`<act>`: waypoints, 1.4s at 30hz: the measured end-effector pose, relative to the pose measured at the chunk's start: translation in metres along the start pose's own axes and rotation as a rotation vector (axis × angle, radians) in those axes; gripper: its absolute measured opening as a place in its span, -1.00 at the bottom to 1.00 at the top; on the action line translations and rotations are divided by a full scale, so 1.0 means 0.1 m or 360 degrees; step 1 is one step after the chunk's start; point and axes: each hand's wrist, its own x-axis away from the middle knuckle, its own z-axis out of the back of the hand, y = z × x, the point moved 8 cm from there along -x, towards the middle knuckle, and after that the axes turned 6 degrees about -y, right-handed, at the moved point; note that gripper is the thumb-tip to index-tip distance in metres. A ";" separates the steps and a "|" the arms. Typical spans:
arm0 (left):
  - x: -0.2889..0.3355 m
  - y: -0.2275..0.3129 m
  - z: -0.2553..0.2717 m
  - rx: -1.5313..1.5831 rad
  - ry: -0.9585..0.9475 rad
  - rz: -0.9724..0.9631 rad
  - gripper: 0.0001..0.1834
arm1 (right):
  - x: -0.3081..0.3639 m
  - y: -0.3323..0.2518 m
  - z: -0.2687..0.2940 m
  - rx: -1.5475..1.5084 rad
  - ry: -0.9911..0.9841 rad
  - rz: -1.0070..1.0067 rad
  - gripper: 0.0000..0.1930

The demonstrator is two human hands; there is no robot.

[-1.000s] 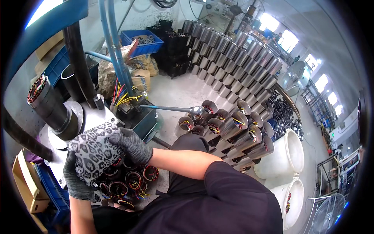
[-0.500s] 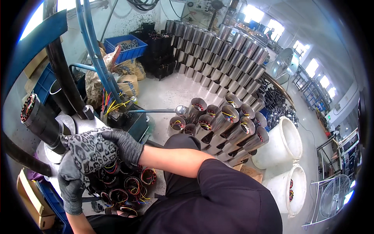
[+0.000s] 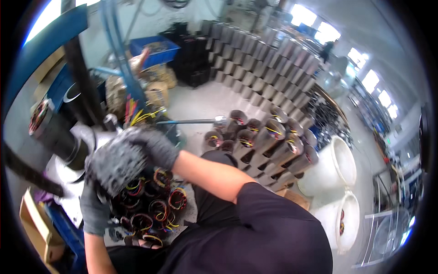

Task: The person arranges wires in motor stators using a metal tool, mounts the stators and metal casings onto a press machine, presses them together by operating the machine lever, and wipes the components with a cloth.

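A grey leopard-print cloth (image 3: 117, 165), smeared by motion, is bunched between my two grey-gloved hands. My right hand (image 3: 157, 148) grips its upper right side. From below and left, my left hand (image 3: 95, 208) closes on its lower edge. Whether the cloth covers something cannot be seen. Just below it stand several dark wire-wound stators (image 3: 177, 199) with red, yellow and blue leads. To the left of my hands, a dark metal cylinder (image 3: 57, 137) with copper and red windings at its top leans on a pale work surface (image 3: 61, 171).
A blue press frame (image 3: 123, 68) with a lever (image 3: 191, 121) rises ahead. Shiny metal tubes (image 3: 255, 59) are stacked at the back; wired tubes (image 3: 269, 137) stand nearer. White buckets (image 3: 326, 169) are at right. A blue crate (image 3: 155, 50) sits on sacks; a cardboard box (image 3: 36, 223) lies lower left.
The view has shifted a little, so most surroundings appear farther right. Both hands still hold the cloth, now blurred and turned slightly, with the right hand farther over its top.
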 end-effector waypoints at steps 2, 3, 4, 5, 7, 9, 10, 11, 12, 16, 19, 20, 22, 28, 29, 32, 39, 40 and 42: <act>-0.05 -0.23 0.25 0.0358 0.0265 0.0190 -0.49 | -0.01 -0.09 -0.07 -0.0092 -0.0013 -0.0085 -0.72; -0.06 -0.33 0.31 0.0277 0.0325 0.0192 -0.52 | -0.02 -0.04 0.04 -0.0051 0.0079 -0.0146 -0.72; -0.13 -0.42 0.31 0.0216 0.0372 0.0182 -0.56 | 0.02 -0.10 -0.02 -0.0055 0.0013 -0.0129 -0.69; -0.19 -0.49 0.34 0.0146 0.0426 0.0173 -0.59 | 0.07 -0.14 -0.07 0.0052 0.0039 -0.0073 -0.65; -0.30 -0.30 0.35 0.0629 0.0560 0.0120 -0.72 | 0.12 -0.14 -0.10 0.0201 0.0016 -0.0156 -0.63; -0.37 0.01 0.49 -0.0047 0.0723 -0.0067 -0.80 | 0.05 -0.12 0.01 0.0624 -0.0074 -0.0163 -0.65; -0.32 0.04 0.63 -0.0094 0.0835 -0.0110 -0.78 | 0.01 -0.08 -0.19 0.0781 -0.0153 -0.0158 -0.66; -0.31 -0.13 0.63 0.0390 0.0750 0.0079 -0.75 | -0.01 -0.07 -0.40 0.0945 -0.0222 -0.0138 -0.66; -0.31 -0.28 0.60 0.0878 0.0732 0.0277 -0.71 | -0.05 -0.06 -0.45 0.1143 -0.0197 -0.0159 -0.65; -0.28 -0.73 0.70 0.1224 0.0812 0.0340 -0.49 | -0.35 -0.01 -0.77 0.1700 -0.0470 0.0219 -0.60; -0.30 -0.88 0.66 0.1623 0.0694 0.0632 -0.42 | -0.54 -0.02 -1.12 0.2951 -0.0454 0.0629 -0.61; -0.26 -0.95 0.61 0.1722 0.0658 0.0794 -0.38 | -0.66 0.01 -1.14 0.2957 -0.0453 0.0631 -0.61; -0.25 -1.00 0.59 0.1710 0.0646 0.0814 -0.39 | -0.89 0.26 -1.14 0.3525 -0.0692 0.0564 -0.66; -0.30 -1.12 0.54 0.1531 0.0575 0.0807 -0.60 | -1.11 0.16 -1.31 0.3591 -0.0637 0.0829 -0.53; -0.33 -1.11 0.48 0.1541 0.0567 0.0806 -0.60 | -1.02 0.02 -1.41 0.3481 -0.0621 0.1148 -0.50; -0.33 -1.01 0.53 0.1593 0.0780 0.0689 -0.69 | -0.73 -0.43 -1.64 0.2866 -0.0469 0.1742 -0.51; -0.58 -1.05 0.14 0.1931 0.0206 -0.0016 -0.57 | -0.03 -0.38 -1.50 0.0804 -0.0308 0.1076 -0.29; -0.55 -1.25 0.01 0.1429 0.0234 -0.0175 -0.52 | -0.05 -0.16 -1.45 0.0701 -0.0255 0.0882 -0.29; -0.64 -0.34 -0.05 -0.0118 0.0319 -0.0399 -0.48 | -0.05 0.03 -0.96 0.0727 -0.0088 0.0620 -0.31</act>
